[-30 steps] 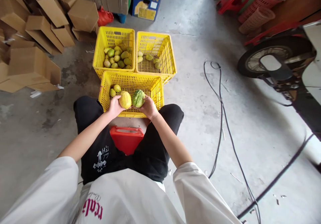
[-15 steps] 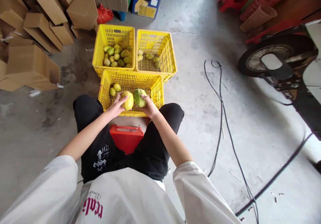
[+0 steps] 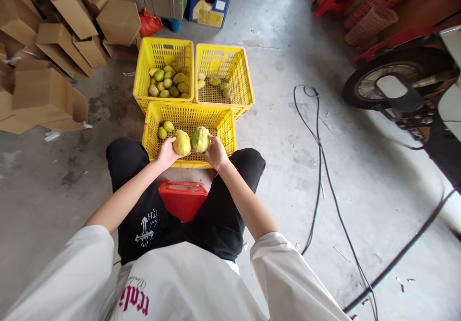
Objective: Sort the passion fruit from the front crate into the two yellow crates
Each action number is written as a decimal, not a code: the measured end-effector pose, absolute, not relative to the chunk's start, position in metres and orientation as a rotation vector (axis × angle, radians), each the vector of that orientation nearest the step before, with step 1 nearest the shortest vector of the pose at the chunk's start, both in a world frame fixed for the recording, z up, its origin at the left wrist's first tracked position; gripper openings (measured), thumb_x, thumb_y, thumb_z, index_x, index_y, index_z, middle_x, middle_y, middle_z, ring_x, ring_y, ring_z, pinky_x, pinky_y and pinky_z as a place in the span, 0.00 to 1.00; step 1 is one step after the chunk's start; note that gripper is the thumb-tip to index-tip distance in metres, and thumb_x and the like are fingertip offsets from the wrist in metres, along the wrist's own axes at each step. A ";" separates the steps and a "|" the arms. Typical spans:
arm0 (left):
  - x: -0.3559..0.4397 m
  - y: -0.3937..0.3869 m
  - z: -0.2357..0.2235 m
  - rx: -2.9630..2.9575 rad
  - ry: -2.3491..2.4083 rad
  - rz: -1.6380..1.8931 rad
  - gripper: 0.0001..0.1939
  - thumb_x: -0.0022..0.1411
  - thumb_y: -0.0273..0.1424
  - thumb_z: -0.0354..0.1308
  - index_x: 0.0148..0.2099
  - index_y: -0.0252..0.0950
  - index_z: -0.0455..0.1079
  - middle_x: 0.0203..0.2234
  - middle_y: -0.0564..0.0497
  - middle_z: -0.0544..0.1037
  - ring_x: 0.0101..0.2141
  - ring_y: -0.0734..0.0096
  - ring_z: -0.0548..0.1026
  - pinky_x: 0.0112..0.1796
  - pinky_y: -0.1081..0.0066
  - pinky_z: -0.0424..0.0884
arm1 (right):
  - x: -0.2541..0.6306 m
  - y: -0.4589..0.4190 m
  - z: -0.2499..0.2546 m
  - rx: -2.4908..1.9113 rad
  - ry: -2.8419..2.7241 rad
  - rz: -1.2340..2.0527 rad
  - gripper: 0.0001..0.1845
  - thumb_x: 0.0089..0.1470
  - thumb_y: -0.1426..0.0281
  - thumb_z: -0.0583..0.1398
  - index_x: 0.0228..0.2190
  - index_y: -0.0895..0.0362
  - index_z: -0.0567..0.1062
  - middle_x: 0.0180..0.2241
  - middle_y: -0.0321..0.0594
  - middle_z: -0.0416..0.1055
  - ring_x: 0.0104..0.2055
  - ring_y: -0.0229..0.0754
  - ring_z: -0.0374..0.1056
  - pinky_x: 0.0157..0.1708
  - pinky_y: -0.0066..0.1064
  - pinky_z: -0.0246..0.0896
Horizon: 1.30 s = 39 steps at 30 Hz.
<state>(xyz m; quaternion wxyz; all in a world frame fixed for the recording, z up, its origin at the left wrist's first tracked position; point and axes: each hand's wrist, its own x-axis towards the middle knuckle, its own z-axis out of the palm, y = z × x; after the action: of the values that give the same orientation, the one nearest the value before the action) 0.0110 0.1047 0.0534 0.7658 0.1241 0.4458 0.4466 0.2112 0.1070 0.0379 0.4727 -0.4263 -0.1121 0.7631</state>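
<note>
My left hand (image 3: pixel 169 153) is wrapped around the side of a large yellow fruit (image 3: pixel 182 143), thumb along its upper left. Close beside it, with a narrow gap, a bumpy yellow-green fruit (image 3: pixel 200 139) sits in my right hand (image 3: pixel 216 153), gripped from its right side. Both fruits are held over the front yellow crate (image 3: pixel 233 141). Inside that crate, at the left, lie two small yellow fruits (image 3: pixel 162 133). The fingers beneath the held fruits are mostly hidden.
Behind stand two more yellow crates: the left one (image 3: pixel 139 74) holds several green-yellow fruits, the right one (image 3: pixel 248 81) fewer. A red plastic stool (image 3: pixel 183 201) shows between my knees. Cardboard boxes (image 3: pixel 39 93) lie left; a black cable (image 3: pixel 319 167) and motorbike (image 3: pixel 396 81) are right.
The fruit in my right hand has turned, showing a paler, yellower face. My left thumb has shifted towards the upper left edge of its fruit. Both hands stay over the front crate.
</note>
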 end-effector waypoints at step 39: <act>0.005 0.113 0.046 0.353 1.000 1.033 0.16 0.66 0.30 0.72 0.55 0.38 0.78 0.57 0.42 0.87 0.70 0.47 0.79 0.71 0.49 0.79 | 0.212 0.105 0.025 -1.011 -0.500 1.851 0.24 0.50 0.60 0.75 0.47 0.47 0.76 0.49 0.39 0.85 0.62 0.56 0.80 0.58 0.48 0.84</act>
<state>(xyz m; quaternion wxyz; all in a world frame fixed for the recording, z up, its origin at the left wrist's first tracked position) 0.0048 0.1128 0.0459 0.7383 0.1610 0.4554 0.4708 0.2122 0.1045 0.0247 0.4680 -0.4122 -0.2039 0.7546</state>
